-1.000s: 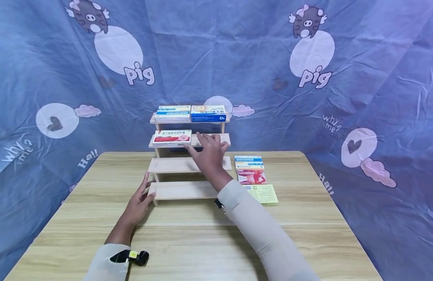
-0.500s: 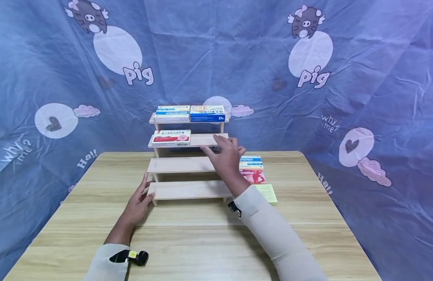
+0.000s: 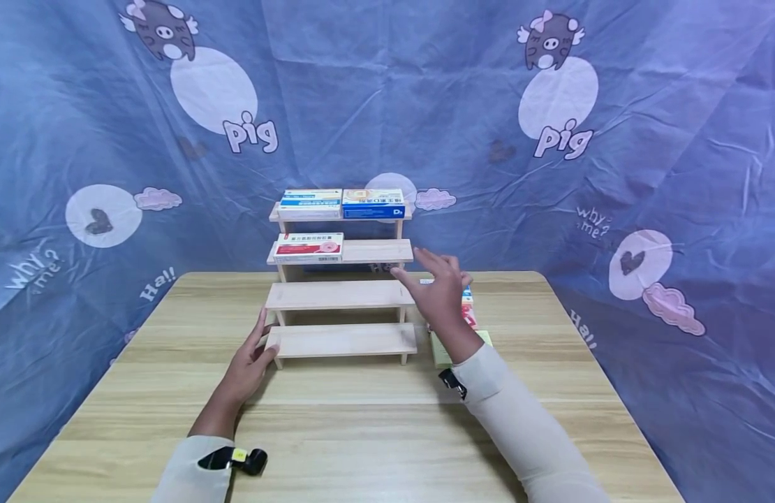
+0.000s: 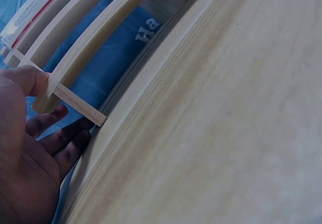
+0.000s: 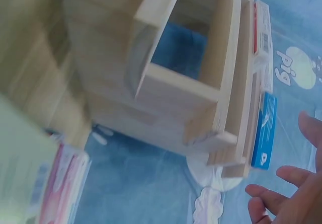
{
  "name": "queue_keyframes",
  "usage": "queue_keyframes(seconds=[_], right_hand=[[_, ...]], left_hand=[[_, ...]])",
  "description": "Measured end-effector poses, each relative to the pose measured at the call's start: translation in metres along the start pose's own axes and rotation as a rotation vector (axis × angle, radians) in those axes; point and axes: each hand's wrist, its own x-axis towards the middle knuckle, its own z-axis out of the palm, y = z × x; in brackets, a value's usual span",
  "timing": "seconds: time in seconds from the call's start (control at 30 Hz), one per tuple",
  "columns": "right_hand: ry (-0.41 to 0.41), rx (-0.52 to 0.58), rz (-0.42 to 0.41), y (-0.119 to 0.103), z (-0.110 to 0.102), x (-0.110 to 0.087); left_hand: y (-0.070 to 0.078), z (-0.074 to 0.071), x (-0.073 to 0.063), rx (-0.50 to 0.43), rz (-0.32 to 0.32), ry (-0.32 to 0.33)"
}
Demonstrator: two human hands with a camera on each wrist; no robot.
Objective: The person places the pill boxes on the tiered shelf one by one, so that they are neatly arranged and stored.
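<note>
We see the right hand shifted rightward since the earlier frame, off the second tier from the top to beside its right end, fingers spread, holding nothing. On the table stands the rack, which the left hand grips at its lower left. We judge loading half done: blue-white box and D box on top, red-white box on the second tier; green box, pink box and another blue box remain on the table.
</note>
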Motion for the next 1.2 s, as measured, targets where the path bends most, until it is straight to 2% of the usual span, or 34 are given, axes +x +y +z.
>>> queue_keyframes(seconds=[0.47, 0.83, 1.2], right_hand=[[-0.087, -0.001, 0.137, 0.029, -0.040, -0.016], [-0.129, -0.030, 0.174, 0.050, -0.065, -0.024], [-0.152, 0.013, 0.229, 0.070, -0.084, -0.036]], left_hand=[[-0.003, 0.002, 0.001, 0.008, 0.007, 0.012], [-0.002, 0.001, 0.002, 0.002, -0.012, 0.013], [-0.002, 0.001, 0.003, 0.009, 0.001, 0.017]])
